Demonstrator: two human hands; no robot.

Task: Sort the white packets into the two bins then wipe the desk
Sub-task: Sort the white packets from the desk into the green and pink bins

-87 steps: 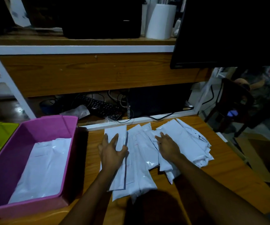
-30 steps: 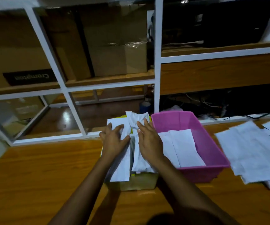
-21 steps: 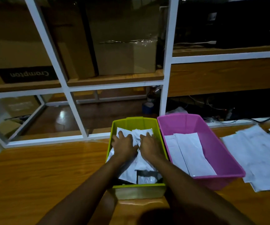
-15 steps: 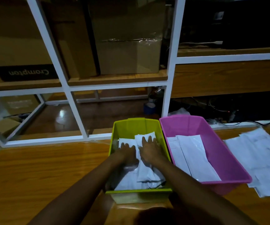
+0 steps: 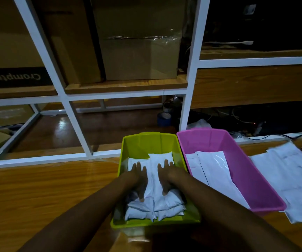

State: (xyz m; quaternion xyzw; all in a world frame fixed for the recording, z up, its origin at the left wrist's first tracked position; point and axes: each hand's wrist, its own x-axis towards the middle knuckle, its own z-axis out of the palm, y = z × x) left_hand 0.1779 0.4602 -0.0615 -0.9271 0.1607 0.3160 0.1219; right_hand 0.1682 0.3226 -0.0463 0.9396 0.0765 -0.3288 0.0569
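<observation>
wooden desk [image 5: 37, 193] — left hand [image 5: 137, 176], right hand [image 5: 167, 175] flat, fingers spread, on white packets [image 5: 155, 206] in green bin [image 5: 146, 142].

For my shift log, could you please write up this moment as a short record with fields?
left hand: flat, palm down on packets in green bin
right hand: flat, palm down beside it
green bin: holds puffy white packets
pink bin: right of green bin, touching it; holds flat packets
unsorted pile: on desk, right of pink bin
wiping: not yet begun; no cloth in view
</observation>
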